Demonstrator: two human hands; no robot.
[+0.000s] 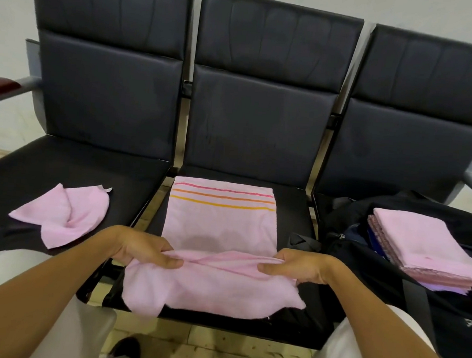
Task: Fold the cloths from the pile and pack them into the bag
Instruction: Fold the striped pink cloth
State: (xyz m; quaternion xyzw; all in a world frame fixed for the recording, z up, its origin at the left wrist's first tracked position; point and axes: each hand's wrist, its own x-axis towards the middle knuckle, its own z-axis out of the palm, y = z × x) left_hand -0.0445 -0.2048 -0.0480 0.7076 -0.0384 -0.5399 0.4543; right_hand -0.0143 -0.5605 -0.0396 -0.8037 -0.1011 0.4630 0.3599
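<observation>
Head view: both forearms reach forward from the bottom corners toward the front edge of the middle seat [291, 210] of a three-seat bench. The left hand [146, 249] is turned palm down, its fingers curled over and its thumb underneath, so its grip pinches the left end of a gathered fold in the pink cloth [210, 286]. The right hand [293, 265] mirrors it, thumb below and fingers curled above, its grip pinching the right end of the same fold. The two hands are level with each other and well apart, with the fold stretched between them.

A striped towel [220, 219] lies flat on the middle seat, its far edge near the backrest, with pink, orange and yellow lines across that end. The held cloth overlaps its near edge. On the left seat [34, 164] a second pink cloth [62, 214] lies crumpled and unfolded, toward the seat's front half. On the right seat a dark bag [390, 273] sits open, its strap trailing toward the middle seat, and a stack of folded cloths [420, 247] rests on it, pink on top with darker layers at the left side. Pale trouser legs and a dark shoe [125, 350] show below, on the tiled floor [217, 351].

The held cloth is plain pale pink with frayed edges. Below the pinched fold it hangs loose and wrinkled, spreading over the front edge of the middle seat.
</observation>
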